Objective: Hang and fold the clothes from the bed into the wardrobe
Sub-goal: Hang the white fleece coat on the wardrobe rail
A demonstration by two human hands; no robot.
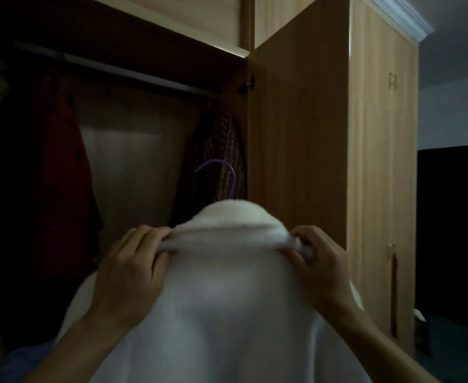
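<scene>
Both hands are raised in front of the open wardrobe [296, 134], well apart, each clamped on the collar of a white fleecy coat [213, 299]: the left hand [129, 272] pinches the collar fold on its side, the right hand [320, 266] grips the other end. The coat sits on a purple hanger [221, 172] whose hook pokes up above the hands, not yet on the rail [116, 69] higher up. A red garment [61, 167] and a patterned one [221, 156] already hang beyond the hands. Hooking this coat remains; the bed is out of sight.
</scene>
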